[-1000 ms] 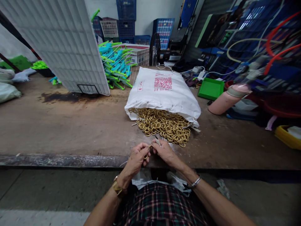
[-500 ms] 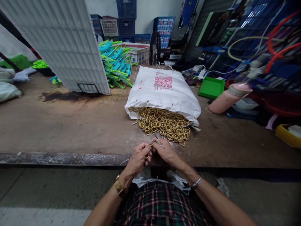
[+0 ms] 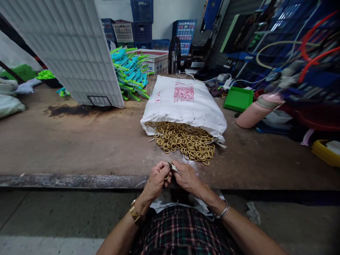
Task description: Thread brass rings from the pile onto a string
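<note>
At the table's front edge, my left hand (image 3: pixel 156 179) is closed in a pinch on a brass-coloured ring (image 3: pixel 166 176). My right hand (image 3: pixel 188 177) grips a small knife-like blade (image 3: pixel 174 167), its dark tip pointing at the left fingertips. The two hands almost meet, and the fingers hide part of the ring and of the blade. Just beyond them, a heap of the same rings (image 3: pixel 191 143) spills from the mouth of a white woven sack (image 3: pixel 183 102) with red print, lying on its side.
The brown table (image 3: pixel 79 148) ends in a worn front edge. To the left stands a tall white ribbed panel (image 3: pixel 79 53), with green and blue plastic pieces (image 3: pixel 132 71) behind it. On the right are a green tray (image 3: pixel 239 99), a pink cylinder (image 3: pixel 252 113) and a yellow bin (image 3: pixel 325 152).
My right hand has lowered slightly and turned, so the blade now points left and touches or nearly touches the left fingertips. My left hand stays in place with the ring.
</note>
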